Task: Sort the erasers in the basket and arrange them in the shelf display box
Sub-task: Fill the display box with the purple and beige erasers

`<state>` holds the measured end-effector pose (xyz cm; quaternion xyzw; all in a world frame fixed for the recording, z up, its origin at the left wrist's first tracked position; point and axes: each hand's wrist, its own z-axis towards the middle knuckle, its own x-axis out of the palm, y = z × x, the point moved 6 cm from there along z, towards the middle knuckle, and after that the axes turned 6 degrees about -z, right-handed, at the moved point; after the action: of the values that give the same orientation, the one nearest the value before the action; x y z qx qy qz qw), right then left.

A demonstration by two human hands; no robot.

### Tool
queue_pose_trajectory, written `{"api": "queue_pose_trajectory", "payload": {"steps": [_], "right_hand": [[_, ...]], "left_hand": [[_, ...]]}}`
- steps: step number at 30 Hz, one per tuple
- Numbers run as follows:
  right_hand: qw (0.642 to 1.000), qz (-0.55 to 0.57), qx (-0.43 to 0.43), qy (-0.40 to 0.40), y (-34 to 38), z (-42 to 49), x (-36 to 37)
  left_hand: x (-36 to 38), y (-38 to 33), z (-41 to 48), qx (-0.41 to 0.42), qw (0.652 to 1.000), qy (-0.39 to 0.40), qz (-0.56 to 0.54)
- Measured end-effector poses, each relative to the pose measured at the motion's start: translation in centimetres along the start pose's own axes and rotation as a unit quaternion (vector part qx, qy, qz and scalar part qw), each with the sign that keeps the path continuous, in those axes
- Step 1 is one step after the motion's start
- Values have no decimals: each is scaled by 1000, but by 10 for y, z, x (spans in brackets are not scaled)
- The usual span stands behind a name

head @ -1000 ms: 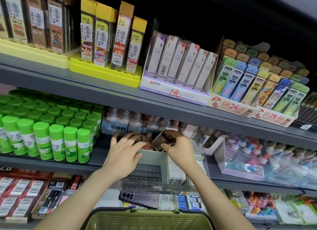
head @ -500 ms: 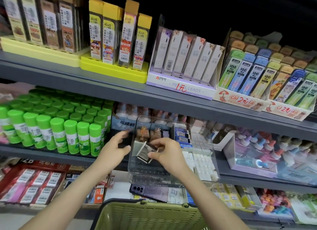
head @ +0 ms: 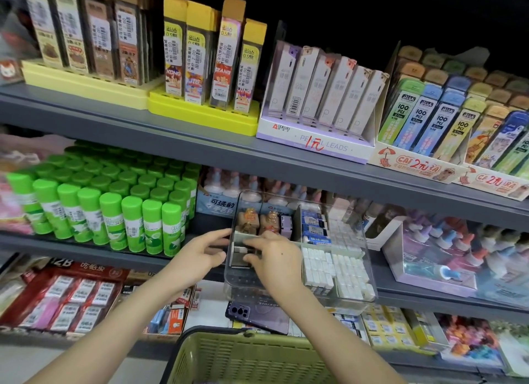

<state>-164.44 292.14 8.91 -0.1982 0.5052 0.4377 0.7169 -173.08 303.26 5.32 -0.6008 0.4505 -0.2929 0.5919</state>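
Observation:
A clear plastic display box (head: 369,269) sits on the middle shelf, split into compartments. White erasers (head: 335,266) fill its right side, blue-wrapped erasers (head: 315,229) and brown figure erasers (head: 247,221) stand at the back. My right hand (head: 272,257) reaches into the front left compartment and pinches grey-wrapped erasers (head: 239,254) there. My left hand (head: 204,253) rests with spread fingers against the box's left wall. The olive green basket (head: 243,355) is at the bottom of the view; its contents are hidden.
Green glue sticks (head: 114,211) stand in rows left of the box. A purple phone (head: 257,315) lies on the lower shelf under the box. Pencil-lead packs (head: 323,91) fill the top shelf. Correction bottles in a tray (head: 435,252) stand to the right.
My right hand has brought the grey-wrapped erasers down into the front left compartment. My left hand has moved from the box's top to its left wall.

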Motion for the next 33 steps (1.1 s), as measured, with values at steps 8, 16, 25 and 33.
{"api": "queue_pose_trajectory", "payload": {"steps": [8, 16, 25, 33], "right_hand": [[993, 32, 63, 94, -7, -6, -12], [955, 249, 153, -59, -38, -99, -66], [807, 242, 418, 340, -116, -301, 162], [751, 227, 447, 431, -122, -359, 225]], "left_hand": [[1, -4, -5, 11, 1000, -6, 28], [-13, -16, -61, 66, 981, -167, 66], [89, 162, -129, -61, 980, -23, 190], [157, 306, -114, -222, 952, 54, 203]]}}
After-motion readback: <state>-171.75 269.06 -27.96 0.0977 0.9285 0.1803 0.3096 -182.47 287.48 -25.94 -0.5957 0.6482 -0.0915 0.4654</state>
